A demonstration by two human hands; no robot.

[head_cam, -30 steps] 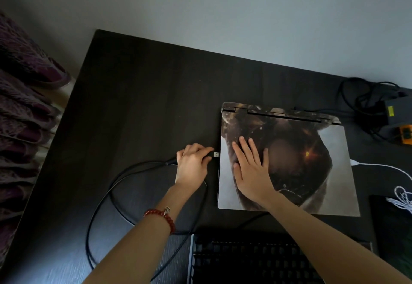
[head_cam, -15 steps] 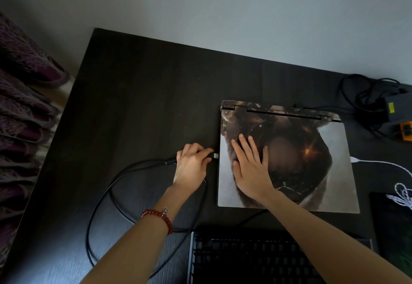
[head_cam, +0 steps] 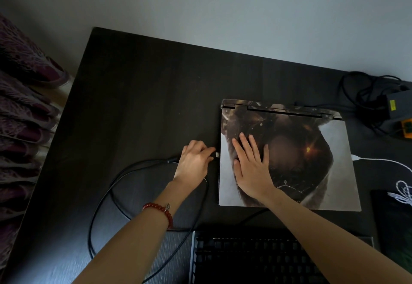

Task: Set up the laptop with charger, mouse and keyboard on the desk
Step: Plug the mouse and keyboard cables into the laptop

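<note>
A closed laptop (head_cam: 312, 172) with a dark picture on its lid lies on the dark desk (head_cam: 145, 105). My right hand (head_cam: 252, 167) rests flat on the lid's left part, fingers straight. My left hand (head_cam: 194, 163) pinches a USB plug (head_cam: 217, 155) right at the laptop's left edge; its black cable (head_cam: 111, 190) loops over the desk to the left. A black keyboard (head_cam: 256, 259) lies at the near edge, partly under my forearms. A white cable (head_cam: 379, 161) enters the laptop's right side.
A black charger brick (head_cam: 399, 105) with tangled cords and an orange object (head_cam: 406, 128) sit at the far right. A dark pad (head_cam: 394, 228) with coiled white cord lies right of the laptop. Purple fabric (head_cam: 22, 116) lies left of the desk.
Both hands stay where they were; the plug remains at the laptop's left edge. Only the view has shifted slightly.
</note>
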